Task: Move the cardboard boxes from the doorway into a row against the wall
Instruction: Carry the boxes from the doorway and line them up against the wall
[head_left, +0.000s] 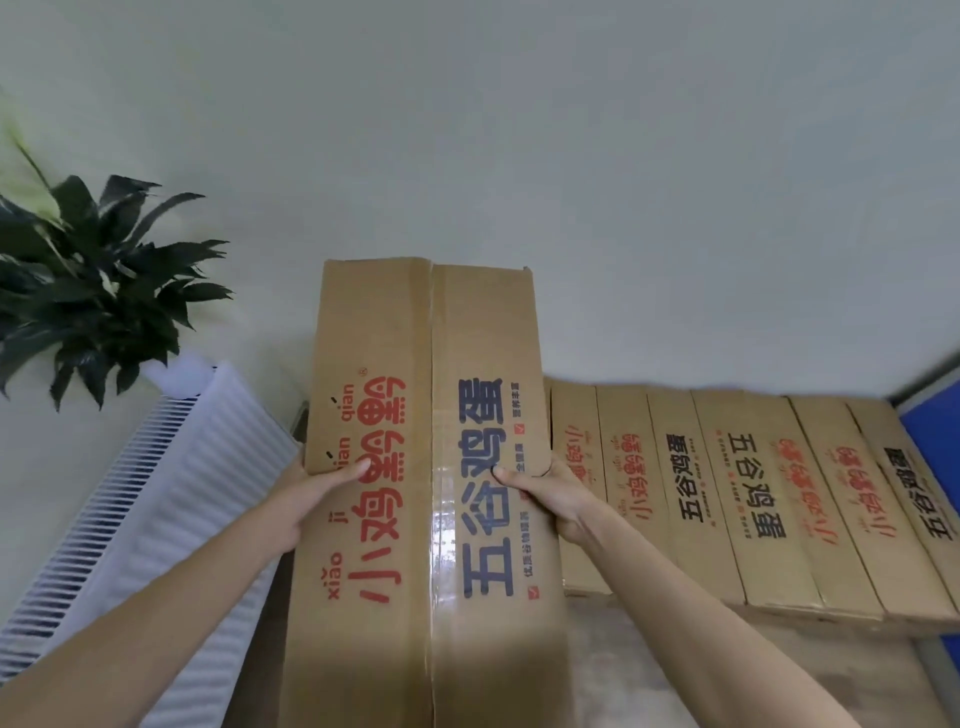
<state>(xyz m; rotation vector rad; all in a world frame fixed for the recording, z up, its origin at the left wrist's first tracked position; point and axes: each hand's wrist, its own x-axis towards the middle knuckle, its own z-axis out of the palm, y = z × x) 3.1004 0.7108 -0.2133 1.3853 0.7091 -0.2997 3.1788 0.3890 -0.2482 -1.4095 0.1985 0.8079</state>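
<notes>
A person holds one long cardboard box (426, 467) out in front, its far end toward the pale wall (571, 156). The left hand (306, 499) grips the box's left edge, the thumb laid flat across the top face beside the red lettering and the other fingers wrapped out of sight round the side. The right hand (550, 493) grips the right edge in the same manner, thumb pressed on the top near the dark blue characters, remaining fingers hidden behind the box. Both hands are therefore closed round the box, one on each long side, at about the same place along its length. A strip of clear tape runs down the middle seam between the thumbs.

To the right, a row of matching boxes (727, 493) lies side by side against the wall, just beside the held box; whether they touch it is hard to tell. To the left stand a white ribbed panel (171, 493) and a leafy plant (98, 280).
</notes>
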